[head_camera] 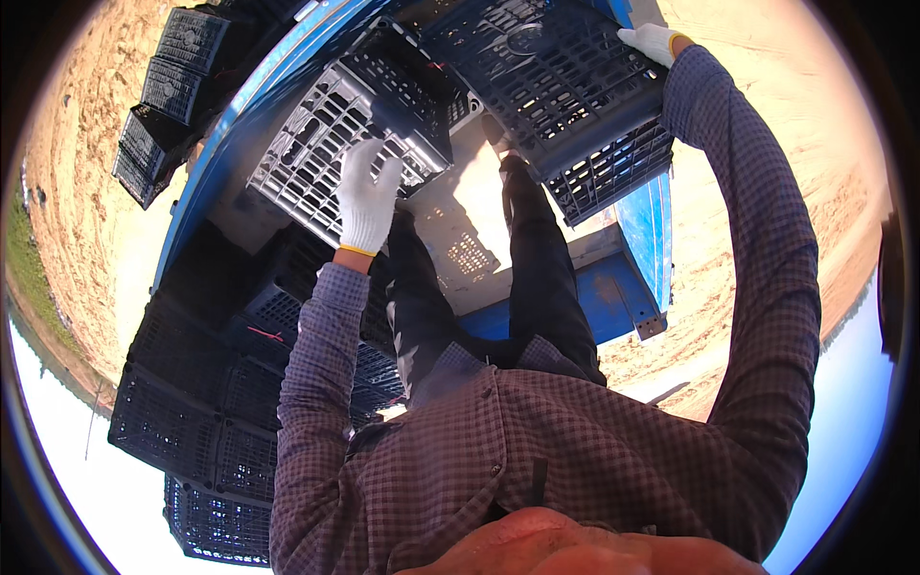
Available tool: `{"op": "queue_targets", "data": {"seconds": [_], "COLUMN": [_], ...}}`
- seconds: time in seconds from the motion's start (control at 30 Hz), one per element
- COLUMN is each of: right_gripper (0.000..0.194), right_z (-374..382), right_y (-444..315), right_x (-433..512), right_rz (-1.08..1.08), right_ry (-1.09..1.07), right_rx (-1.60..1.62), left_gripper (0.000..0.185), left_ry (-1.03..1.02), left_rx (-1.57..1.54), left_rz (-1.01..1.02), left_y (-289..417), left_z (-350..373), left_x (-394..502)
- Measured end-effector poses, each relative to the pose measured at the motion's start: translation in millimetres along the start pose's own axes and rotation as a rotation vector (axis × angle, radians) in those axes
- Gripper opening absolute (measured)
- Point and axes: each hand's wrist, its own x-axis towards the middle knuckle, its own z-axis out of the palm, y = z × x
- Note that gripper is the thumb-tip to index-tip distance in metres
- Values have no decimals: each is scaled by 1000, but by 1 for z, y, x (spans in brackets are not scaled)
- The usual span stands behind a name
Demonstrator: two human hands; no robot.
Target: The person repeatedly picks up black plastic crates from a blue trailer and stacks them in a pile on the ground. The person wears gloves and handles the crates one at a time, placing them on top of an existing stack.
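Note:
My left hand (369, 188), in a white knit glove with a yellow cuff, lies against the slatted side of a black plastic crate (309, 154); whether its fingers grip the slats is unclear. This crate is tilted beside my legs. On the other side, my right hand (650, 44), gloved the same way, rests at the upper corner of another black plastic crate (553, 93). Its fingertips lie along the crate's edge, and their underside is hidden. Below that crate's near edge, more latticed crate wall (611, 169) shows. Both crates are by the sunlit truck bed floor (467, 187).
A blue metal side wall (215, 154) curves along the bed's left. Stacked black crates (194, 402) rise at the lower left. More crates (172, 79) stand outside on sandy ground (86, 144). The bed's blue edge (596, 298) lies behind my legs.

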Motion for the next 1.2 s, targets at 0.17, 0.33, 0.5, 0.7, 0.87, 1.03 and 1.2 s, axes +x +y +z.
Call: {"op": "queue_targets", "data": {"seconds": [0.17, 0.33, 0.5, 0.7, 0.87, 1.03, 1.2], "right_gripper": [64, 58, 44, 36, 34, 26, 22], "right_z": [-24, -32, -60, -69, -29, 5, 37], "right_y": [-50, -61, -21, -123, -223, -288, -330], "right_x": [-61, -117, -180, -321, -368, -368, -372], "right_rz": [152, 265, -559, -560, -633, -696, -672], "right_ry": [-164, -166, 76, 322, 411, 486, 641], "right_rx": [107, 585, 620, 849, 779, 660, 584], "left_gripper": [74, 44, 40, 36, 32, 48, 47], "left_ry": [-668, -440, -100, -21, 259, 262, 470], "left_rx": [-764, -905, -1083, -1162, -1104, -1051, -1021], "left_rz": [-409, -533, -511, -600, -308, -394, -253], "left_y": [109, 137, 158, 177, 88, 24, -62], "left_z": [135, 127, 59, -15, -60, -111, -135], "left_x": [-76, -67, -29, -18, -47, -41, -23]}}
